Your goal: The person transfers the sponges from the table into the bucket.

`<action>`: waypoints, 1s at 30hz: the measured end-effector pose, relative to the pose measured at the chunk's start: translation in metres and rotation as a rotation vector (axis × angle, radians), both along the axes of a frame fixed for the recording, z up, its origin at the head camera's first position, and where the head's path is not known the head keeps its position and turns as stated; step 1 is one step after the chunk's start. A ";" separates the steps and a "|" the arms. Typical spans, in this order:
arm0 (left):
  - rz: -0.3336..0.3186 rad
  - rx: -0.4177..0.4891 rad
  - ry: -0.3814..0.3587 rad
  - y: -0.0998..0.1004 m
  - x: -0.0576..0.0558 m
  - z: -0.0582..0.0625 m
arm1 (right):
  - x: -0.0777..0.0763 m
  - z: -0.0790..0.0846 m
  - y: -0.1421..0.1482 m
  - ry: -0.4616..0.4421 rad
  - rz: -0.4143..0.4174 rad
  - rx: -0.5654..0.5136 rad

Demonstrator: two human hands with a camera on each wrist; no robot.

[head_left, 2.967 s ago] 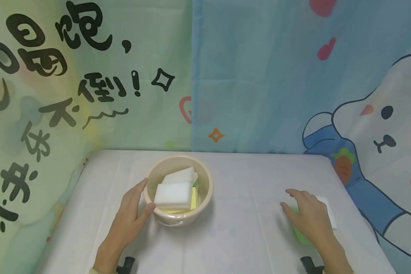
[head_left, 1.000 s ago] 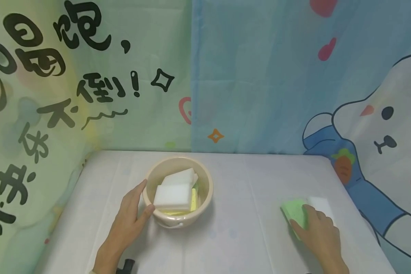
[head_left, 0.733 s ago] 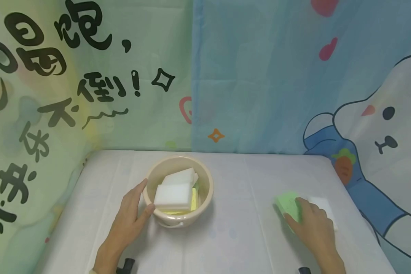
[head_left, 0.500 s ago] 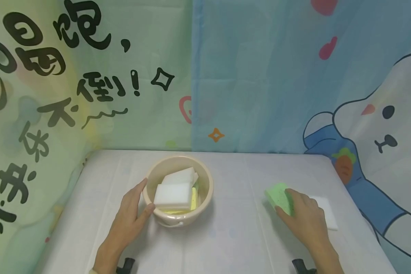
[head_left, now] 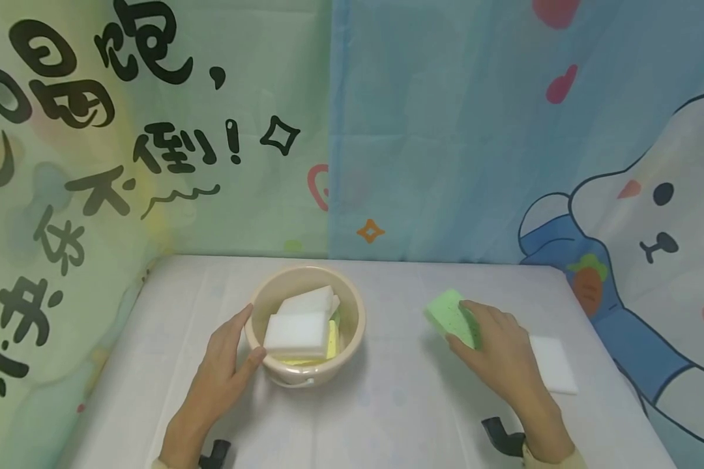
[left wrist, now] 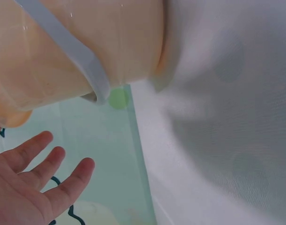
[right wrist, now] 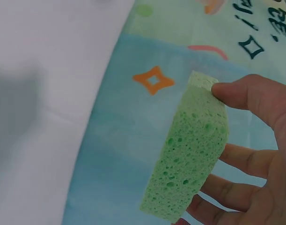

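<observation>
My right hand (head_left: 498, 355) pinches a green sponge (head_left: 453, 318) between thumb and fingertips, held up above the table right of the bucket. In the right wrist view the porous sponge (right wrist: 187, 150) stands tilted, the thumb on one edge and the fingers on the opposite edge. My left hand (head_left: 220, 378) rests against the left side of a cream bucket (head_left: 352, 339), thumb and forefinger at its rim. The left wrist view shows that hand (left wrist: 35, 183) with spread, relaxed fingers below the bucket wall (left wrist: 119, 42). Inside lie white sponge blocks (head_left: 296, 335) and a yellow piece (head_left: 332, 339).
A flat white block (head_left: 553, 365) lies on the white-covered table (head_left: 387, 417), right of my right hand. The bucket's pale handle (left wrist: 82, 56) hangs down its side. Printed curtains (head_left: 434, 130) stand behind and left of the table.
My right hand has taken hold of the green sponge at the right, lifted it and carried it leftward toward the bucket, uncovering the white block. The left hand and bucket have stayed put.
</observation>
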State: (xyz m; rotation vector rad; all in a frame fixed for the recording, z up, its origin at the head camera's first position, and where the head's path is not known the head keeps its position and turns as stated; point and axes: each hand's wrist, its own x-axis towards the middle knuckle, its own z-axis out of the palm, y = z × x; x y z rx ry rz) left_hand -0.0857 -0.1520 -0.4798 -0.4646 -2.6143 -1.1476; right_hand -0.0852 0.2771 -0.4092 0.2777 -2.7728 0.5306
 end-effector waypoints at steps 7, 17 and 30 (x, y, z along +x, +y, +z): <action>-0.003 0.000 0.000 -0.001 0.001 0.001 | -0.010 0.019 -0.015 0.027 0.093 -0.003; -0.004 0.001 -0.005 -0.001 0.002 0.001 | -0.032 0.045 -0.042 0.034 0.193 -0.005; -0.012 -0.004 -0.001 -0.001 0.000 0.002 | -0.074 0.072 -0.100 0.000 0.429 -0.014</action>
